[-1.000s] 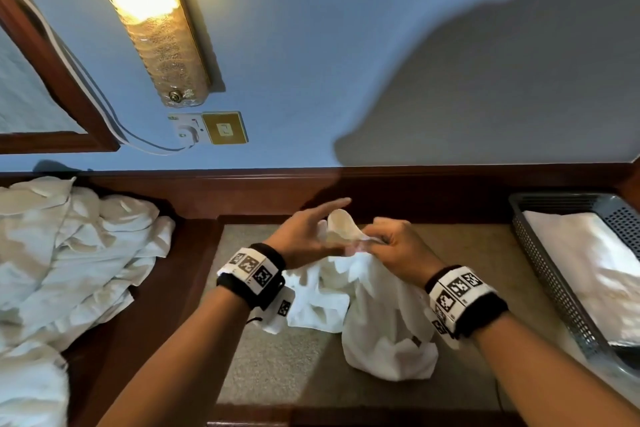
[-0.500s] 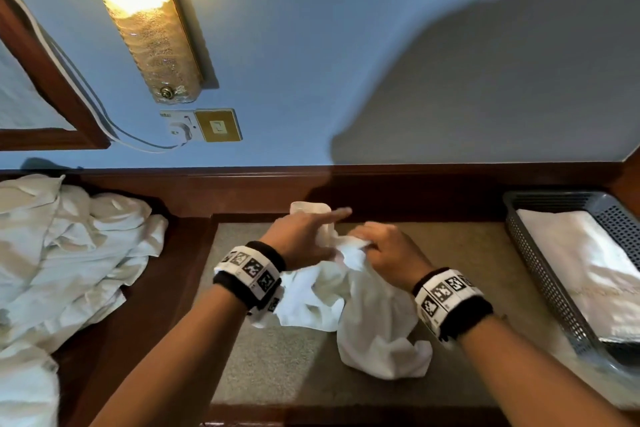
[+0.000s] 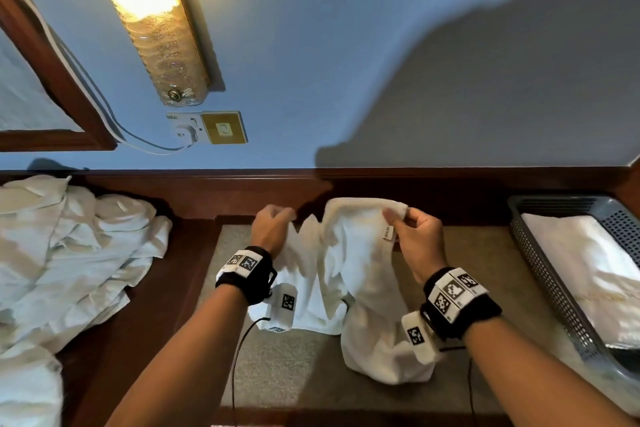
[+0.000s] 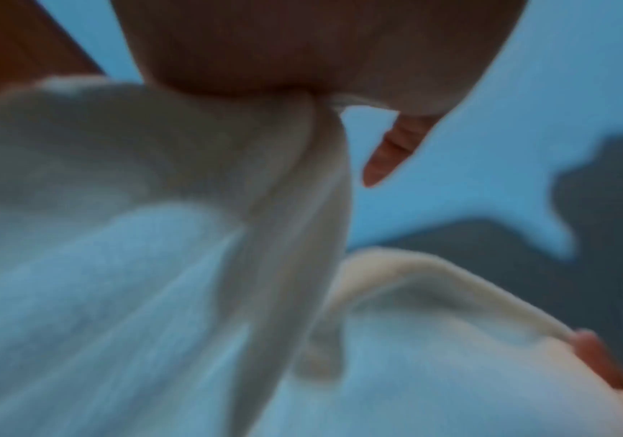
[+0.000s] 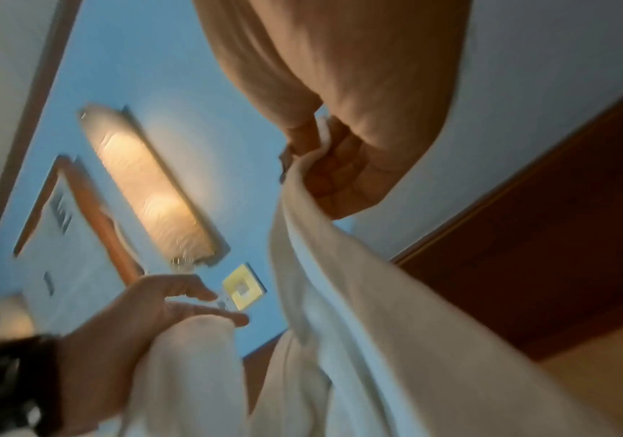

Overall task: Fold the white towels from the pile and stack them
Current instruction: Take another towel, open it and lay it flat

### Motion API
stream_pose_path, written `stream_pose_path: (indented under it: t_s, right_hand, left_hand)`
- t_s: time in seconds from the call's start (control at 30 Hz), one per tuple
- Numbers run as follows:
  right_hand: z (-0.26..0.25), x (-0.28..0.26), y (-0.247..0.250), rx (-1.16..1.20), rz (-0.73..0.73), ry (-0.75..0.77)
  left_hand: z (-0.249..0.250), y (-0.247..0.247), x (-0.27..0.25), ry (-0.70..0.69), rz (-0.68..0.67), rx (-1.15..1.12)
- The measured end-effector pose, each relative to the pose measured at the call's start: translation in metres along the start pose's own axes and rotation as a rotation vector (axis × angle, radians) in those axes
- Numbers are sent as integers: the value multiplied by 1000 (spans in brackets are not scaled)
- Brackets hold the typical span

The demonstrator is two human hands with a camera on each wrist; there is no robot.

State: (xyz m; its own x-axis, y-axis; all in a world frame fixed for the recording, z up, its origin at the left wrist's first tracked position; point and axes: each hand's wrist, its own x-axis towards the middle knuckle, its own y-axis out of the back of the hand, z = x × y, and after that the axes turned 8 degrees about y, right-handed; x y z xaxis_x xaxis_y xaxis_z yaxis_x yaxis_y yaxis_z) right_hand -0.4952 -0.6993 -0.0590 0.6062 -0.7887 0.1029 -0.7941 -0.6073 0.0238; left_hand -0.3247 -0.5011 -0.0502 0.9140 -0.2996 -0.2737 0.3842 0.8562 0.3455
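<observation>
A crumpled white terry towel [image 3: 349, 274] is held up by its top edge above a beige carpeted tabletop [image 3: 277, 367], its lower folds resting on that surface. The towel's upper right corner, next to a small sewn label [image 3: 388, 232], is pinched between the thumb and fingers of the right hand [image 3: 414, 236]; in the right wrist view the cloth [image 5: 340, 295] is seen clamped in the curled fingers [image 5: 332, 165] of that hand. The left part of the top edge is gripped by the left hand [image 3: 272, 227], whose fingers are closed round a gathered fold; the same fold [image 4: 302, 192] is shown bunched under the palm in the blurred left wrist view. The two hands are set apart, with the edge of the towel sagging between them.

A loose pile of unfolded white towels [image 3: 69, 253] lies well to the left on the dark wooden surround [image 3: 156, 305]. At the far right, folded white towels [image 3: 588, 263] are seen stacked inside a grey perforated plastic basket [image 3: 540, 274]. Black wristbands with square-patterned markers [image 3: 242, 262] are worn on both wrists. On the pale blue wall behind, a lit tubular glass lamp [image 3: 149, 17] is mounted above a brass-coloured switch plate [image 3: 223, 127].
</observation>
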Motion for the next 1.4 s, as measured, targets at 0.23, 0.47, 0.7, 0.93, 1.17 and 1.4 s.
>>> stream_pose_path:
  t_s: [0.23,0.47,0.7,0.93,1.17,1.4]
  right_hand:
    - [-1,-21,-6,-272,-26,169]
    - [-22,-47,-41,-203,-126,304]
    - [-15,-56,-49,-269,-176,416]
    - [-6,-53,-49,-197,-261,369]
    - [-19,-55,-50,5,-425,206]
    - [-25,-57,-49,26,-361,257]
  left_hand:
    - [-16,13,-17,40,247,-159]
    - [2,-31,-70,-225,107,-190]
    - [-2,-37,-82,-221,36,-232]
    - [-4,-37,-86,-223,6,-339]
    - [-10,-35,-89,-299,-16,-359]
    - [-9,-37,-96,-318,14,-374]
